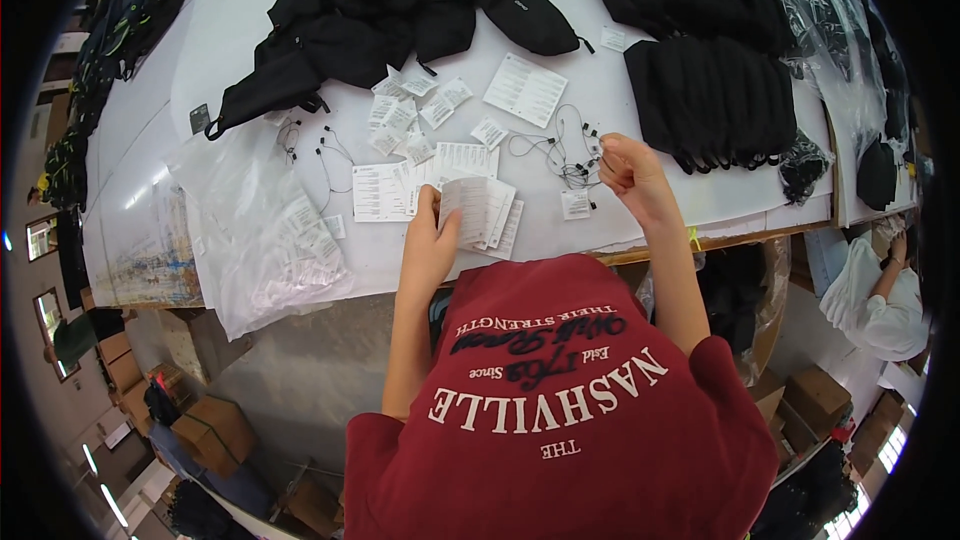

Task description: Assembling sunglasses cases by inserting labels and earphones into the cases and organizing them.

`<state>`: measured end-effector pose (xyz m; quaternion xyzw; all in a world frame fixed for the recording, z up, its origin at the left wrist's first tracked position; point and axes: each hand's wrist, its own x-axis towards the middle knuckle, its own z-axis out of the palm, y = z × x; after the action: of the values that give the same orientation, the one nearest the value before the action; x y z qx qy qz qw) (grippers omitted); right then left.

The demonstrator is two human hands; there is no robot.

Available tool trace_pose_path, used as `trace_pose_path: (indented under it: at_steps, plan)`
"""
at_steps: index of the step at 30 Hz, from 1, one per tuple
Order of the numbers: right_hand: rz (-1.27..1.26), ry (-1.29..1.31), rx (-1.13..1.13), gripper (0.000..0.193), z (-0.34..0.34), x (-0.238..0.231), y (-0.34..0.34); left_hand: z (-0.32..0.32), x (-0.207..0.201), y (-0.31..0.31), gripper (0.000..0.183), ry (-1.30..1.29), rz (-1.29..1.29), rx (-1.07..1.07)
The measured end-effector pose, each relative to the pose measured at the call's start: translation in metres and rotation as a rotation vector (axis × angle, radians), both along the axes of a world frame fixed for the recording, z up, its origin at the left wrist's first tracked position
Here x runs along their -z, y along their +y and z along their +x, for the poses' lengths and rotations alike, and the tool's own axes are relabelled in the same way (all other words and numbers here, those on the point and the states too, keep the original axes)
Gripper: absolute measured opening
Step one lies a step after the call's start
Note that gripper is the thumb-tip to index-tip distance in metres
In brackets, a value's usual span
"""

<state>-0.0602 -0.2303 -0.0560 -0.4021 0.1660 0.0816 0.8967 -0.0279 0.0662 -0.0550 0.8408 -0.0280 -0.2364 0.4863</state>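
A folded white printed card (470,202) is in my left hand (428,240), thumb on its front, over a spread of similar cards (380,192). My right hand (636,178) is raised to the right of it, fingertips pinched together beside a tangle of thin hang-tag cords (572,172) with small black ends. Whatever is between those fingertips is too small to make out. Small white labels (396,118) lie loosely heaped beyond the cards. Another printed sheet (525,90) rests flat behind the cords, and a single small label (575,204) is just below them.
Black fabric pouches (370,35) are piled at the back, with more in neat rows (710,105) at the right. A clear plastic bag of labels (255,240) overlaps the front left edge of the white table (140,155). Another person (880,290) in white is at far right.
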Motion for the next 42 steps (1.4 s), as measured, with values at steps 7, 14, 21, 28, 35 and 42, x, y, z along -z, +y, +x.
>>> trace_pose_path:
  at_steps: [7, 14, 21, 28, 35, 42]
  plan:
    - [-0.238, 0.154, -0.051, 0.012, 0.005, -0.038, 0.044, -0.006, -0.046, -0.029, 0.04, 0.18, -0.512, -0.107]
    - [-0.556, -0.225, -0.035, 0.01, 0.005, -0.042, 0.084, -0.007, -0.049, -0.037, 0.027, -0.183, -0.393, 0.012]
    - [-0.779, -0.216, -0.189, 0.007, 0.005, -0.056, 0.087, -0.01, -0.049, -0.036, 0.015, -0.086, -0.465, -0.127]
    - [-0.818, -0.19, -0.161, 0.008, 0.007, -0.058, 0.088, -0.01, -0.048, -0.038, 0.015, -0.087, -0.507, -0.204]
    - [-0.731, -0.315, 0.008, 0.007, 0.006, -0.042, 0.093, -0.011, -0.045, -0.041, 0.016, -0.092, -0.5, -0.203]
    - [-0.946, -0.286, -0.069, 0.009, 0.007, -0.052, 0.094, -0.012, -0.047, -0.046, 0.016, -0.219, -0.404, -0.192]
